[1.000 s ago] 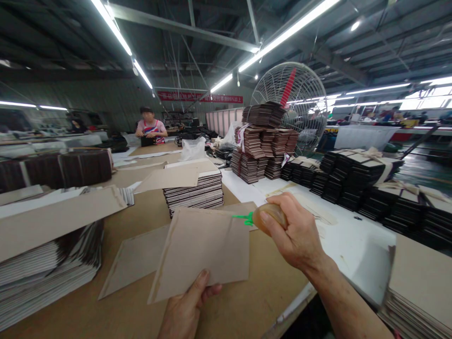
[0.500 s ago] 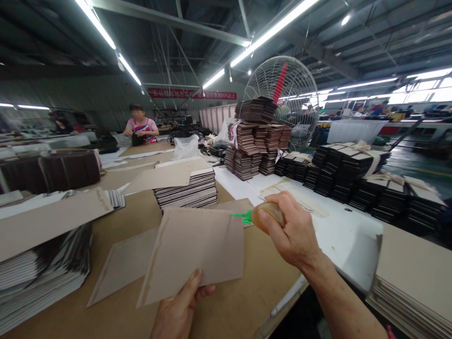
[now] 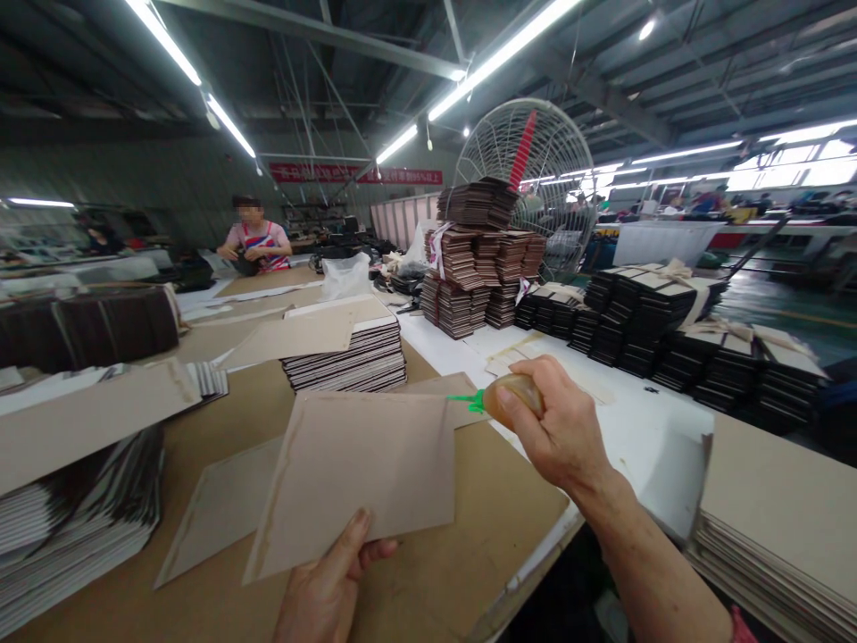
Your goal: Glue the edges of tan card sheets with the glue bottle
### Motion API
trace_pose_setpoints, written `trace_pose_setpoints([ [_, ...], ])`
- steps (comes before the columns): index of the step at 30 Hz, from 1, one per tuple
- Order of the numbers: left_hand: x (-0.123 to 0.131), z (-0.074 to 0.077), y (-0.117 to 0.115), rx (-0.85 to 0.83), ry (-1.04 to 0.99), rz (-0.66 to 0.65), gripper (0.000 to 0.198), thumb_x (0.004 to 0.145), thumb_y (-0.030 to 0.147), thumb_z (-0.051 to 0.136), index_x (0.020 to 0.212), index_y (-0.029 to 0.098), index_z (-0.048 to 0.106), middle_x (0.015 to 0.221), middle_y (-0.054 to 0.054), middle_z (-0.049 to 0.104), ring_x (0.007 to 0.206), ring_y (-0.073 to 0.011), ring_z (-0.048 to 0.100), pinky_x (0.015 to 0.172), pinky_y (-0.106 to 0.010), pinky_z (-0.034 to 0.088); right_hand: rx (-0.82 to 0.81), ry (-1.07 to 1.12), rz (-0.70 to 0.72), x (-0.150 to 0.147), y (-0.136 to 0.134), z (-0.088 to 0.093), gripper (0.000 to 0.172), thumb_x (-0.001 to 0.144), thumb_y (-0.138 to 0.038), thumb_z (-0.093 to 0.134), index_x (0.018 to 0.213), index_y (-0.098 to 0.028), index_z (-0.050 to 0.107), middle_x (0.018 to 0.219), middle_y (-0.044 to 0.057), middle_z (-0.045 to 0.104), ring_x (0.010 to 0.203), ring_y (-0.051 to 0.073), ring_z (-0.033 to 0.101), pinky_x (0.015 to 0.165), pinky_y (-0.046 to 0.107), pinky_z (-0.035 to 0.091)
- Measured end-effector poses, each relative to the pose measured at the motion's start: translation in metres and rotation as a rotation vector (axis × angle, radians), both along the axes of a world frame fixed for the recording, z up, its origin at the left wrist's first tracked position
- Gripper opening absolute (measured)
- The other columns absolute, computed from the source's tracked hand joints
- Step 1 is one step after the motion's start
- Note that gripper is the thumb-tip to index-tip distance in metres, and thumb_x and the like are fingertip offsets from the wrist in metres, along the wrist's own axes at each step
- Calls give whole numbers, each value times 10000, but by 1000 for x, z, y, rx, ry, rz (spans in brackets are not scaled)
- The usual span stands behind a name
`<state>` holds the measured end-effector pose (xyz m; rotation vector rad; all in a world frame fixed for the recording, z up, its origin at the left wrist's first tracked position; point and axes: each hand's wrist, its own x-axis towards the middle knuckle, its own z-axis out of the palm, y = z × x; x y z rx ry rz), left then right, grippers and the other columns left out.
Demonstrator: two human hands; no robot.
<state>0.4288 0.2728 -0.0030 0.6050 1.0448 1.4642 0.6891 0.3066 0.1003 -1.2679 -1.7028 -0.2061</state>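
Observation:
My left hand [image 3: 335, 572] grips a beige cardboard sheet [image 3: 361, 473] by its lower edge, thumb on top and fingers beneath. A wet-looking glue strip runs down the sheet's left side, and a thinner line follows its upper edge. In my right hand [image 3: 559, 429] is a squeeze glue bottle [image 3: 505, 399], amber with a green nozzle, tilted sideways. The nozzle tip is at the sheet's upper right corner. Under and to the left of this sheet lies another cardboard piece [image 3: 218, 505] with a glued edge. Just behind stands a stack of dark-edged boards [image 3: 345, 362].
Leaning sheets and dark-edged boards [image 3: 80, 500] fill the left side. More cardboard [image 3: 783, 500] is piled at the right. Tied black bundles [image 3: 649, 313] and brown stacks [image 3: 482, 268] stand before a large fan [image 3: 562, 179]. A person [image 3: 255, 237] works at the far end.
My right hand has drawn the bottle's nozzle rightward along the sheet's upper edge to its corner. My left hand keeps its hold on the sheet. The whole view has shifted slightly.

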Motion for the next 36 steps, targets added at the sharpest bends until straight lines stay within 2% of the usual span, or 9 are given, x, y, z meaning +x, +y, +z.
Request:
trace_pose_setpoints([
  [5, -1, 1, 0, -3, 15, 13, 494, 582, 305, 896, 1027, 202, 708, 1146, -47, 654, 894, -254, 615, 568, -359, 625, -5, 6, 25, 1, -3, 1, 168, 909, -327, 500, 995, -187, 532, 883, 42, 535, 790, 195, 524, 712, 337, 406],
  [11, -3, -2, 2, 4, -4, -16, 451, 613, 287, 881, 1022, 217, 702, 1117, -32, 669, 891, -254, 626, 568, -349, 623, -162, -75, 84, 1, -12, -3, 174, 915, -334, 490, 1011, -195, 533, 886, 38, 546, 751, 190, 526, 690, 334, 398],
  [15, -7, -6, 2, 41, -20, -52, 519, 670, 262, 850, 1148, 281, 650, 1118, 7, 665, 928, -232, 617, 583, -339, 623, -100, -67, 61, 3, -10, 1, 191, 910, -337, 503, 1019, -183, 535, 893, 42, 542, 754, 190, 527, 697, 333, 403],
  [20, -11, -7, 3, 21, -19, -87, 361, 686, 278, 841, 1005, 178, 706, 1019, -37, 687, 930, -242, 622, 590, -330, 619, -80, -79, 72, 4, -8, 2, 191, 912, -334, 499, 1010, -175, 539, 898, 46, 537, 768, 194, 528, 703, 337, 405],
  [23, -11, -6, 3, 29, -14, -61, 451, 660, 277, 856, 1070, 188, 690, 1061, -40, 689, 907, -241, 639, 560, -316, 614, -122, -101, 106, 4, -9, 0, 181, 912, -331, 504, 1007, -182, 539, 886, 39, 539, 750, 189, 529, 687, 333, 406],
  [26, -10, -5, 3, 42, -10, -63, 489, 667, 268, 851, 1117, 207, 671, 1084, -36, 691, 900, -241, 650, 546, -307, 610, -55, -72, 102, 4, -8, 0, 182, 910, -322, 516, 1026, -183, 532, 899, 42, 534, 780, 190, 532, 708, 331, 416],
  [29, -11, -6, 3, 38, -14, -70, 422, 670, 265, 849, 1054, 192, 690, 1032, -34, 702, 885, -242, 653, 552, -314, 615, -7, -65, 87, 5, -7, 2, 182, 909, -320, 517, 1030, -185, 529, 911, 50, 533, 809, 199, 534, 730, 339, 423],
  [33, -12, -6, 4, 59, -27, -67, 335, 675, 255, 844, 973, 181, 710, 972, -22, 707, 843, -221, 654, 534, -298, 613, -116, -115, 126, 3, -11, 1, 160, 910, -323, 510, 1005, -196, 533, 882, 38, 538, 752, 188, 538, 688, 331, 419],
  [36, -13, -7, 6, 48, -57, -68, 265, 669, 250, 848, 882, 157, 723, 904, -17, 707, 814, -213, 656, 545, -294, 617, -120, -108, 142, 2, -14, -1, 164, 914, -332, 512, 1011, -201, 534, 882, 35, 540, 750, 184, 545, 684, 324, 422],
])
